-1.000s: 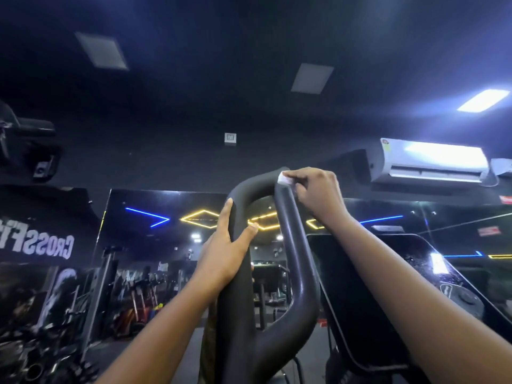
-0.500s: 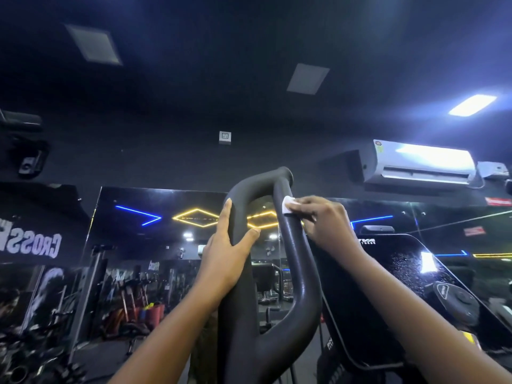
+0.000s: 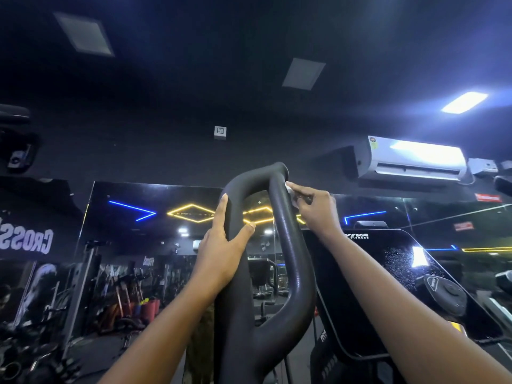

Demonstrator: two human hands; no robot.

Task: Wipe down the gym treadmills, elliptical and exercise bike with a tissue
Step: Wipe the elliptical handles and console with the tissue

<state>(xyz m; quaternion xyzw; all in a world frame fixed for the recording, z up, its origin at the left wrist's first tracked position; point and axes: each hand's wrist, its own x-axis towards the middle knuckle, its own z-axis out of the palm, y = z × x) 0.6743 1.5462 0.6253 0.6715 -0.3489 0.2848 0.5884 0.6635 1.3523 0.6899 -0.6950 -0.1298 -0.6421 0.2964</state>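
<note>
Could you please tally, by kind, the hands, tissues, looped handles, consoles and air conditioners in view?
2 hands: left hand, right hand
1 tissue
1 looped handle
1 console
1 air conditioner
Total: 6

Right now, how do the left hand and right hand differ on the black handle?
The left hand lies with straight fingers on the left bar of the handle; the right hand curls its fingers at the right bar. The left hand holds nothing; the right hand pinches a white tissue against it. The right hand sits higher, near the loop's top. Both touch the same handle.
</note>
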